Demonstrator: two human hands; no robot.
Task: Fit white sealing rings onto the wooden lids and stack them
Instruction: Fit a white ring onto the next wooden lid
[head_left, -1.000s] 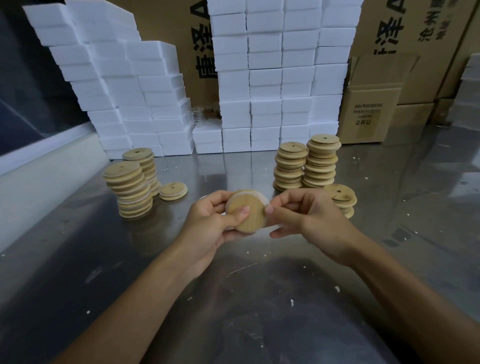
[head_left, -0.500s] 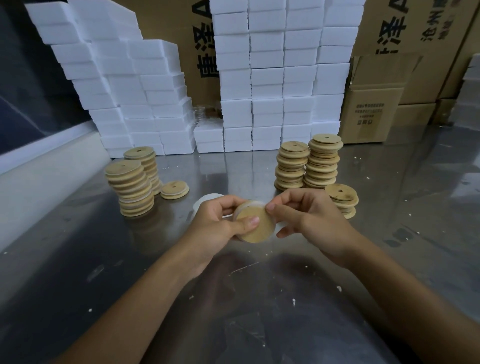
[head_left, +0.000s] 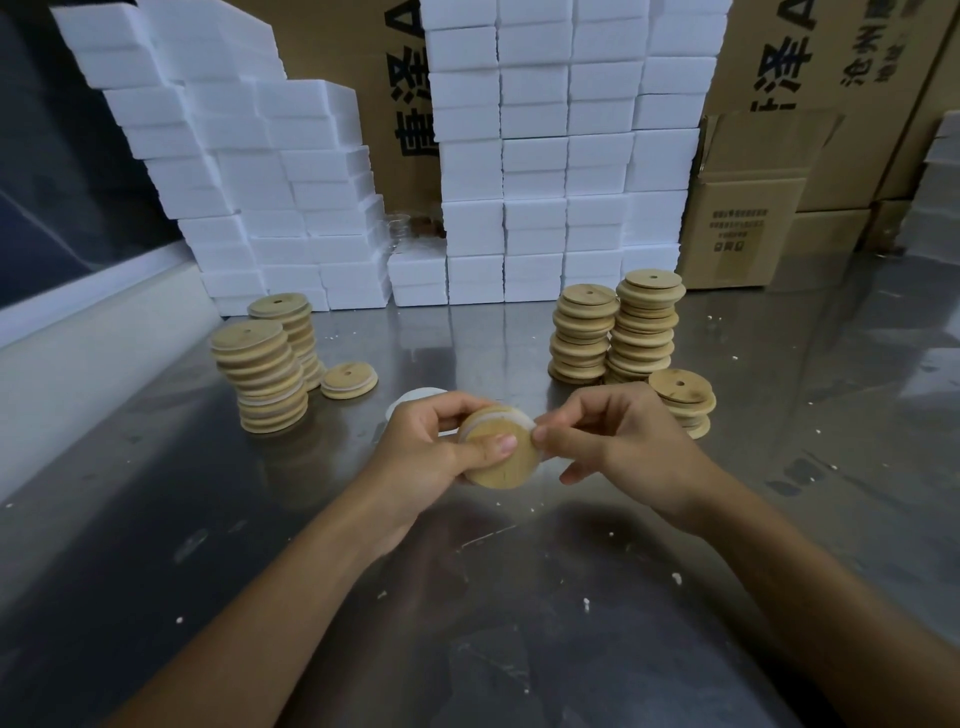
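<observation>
My left hand (head_left: 431, 452) grips a round wooden lid (head_left: 506, 462) above the middle of the steel table, thumb across its face. A white sealing ring (head_left: 501, 414) runs around the lid's far edge. My right hand (head_left: 618, 441) pinches that ring at the lid's right rim. Loose white rings (head_left: 410, 402) lie on the table just behind my left hand, partly hidden. Two stacks of lids with white rings (head_left: 262, 382) stand at the left, with a single ringed lid (head_left: 348, 380) beside them. Bare wooden lids are stacked at the right (head_left: 618, 327), with a short pile (head_left: 683, 400) near my right hand.
The steel table (head_left: 467, 597) carries white crumbs. Stacked white foam blocks (head_left: 535, 156) form a wall along the back, more of them at the back left (head_left: 249, 171). Cardboard boxes (head_left: 743, 228) stand at the back right. A pale ledge (head_left: 78, 353) borders the left side.
Both hands have lowered the lid slightly toward me and turned it. The ring now shows more along its far edge, with my right fingers working at the right rim.
</observation>
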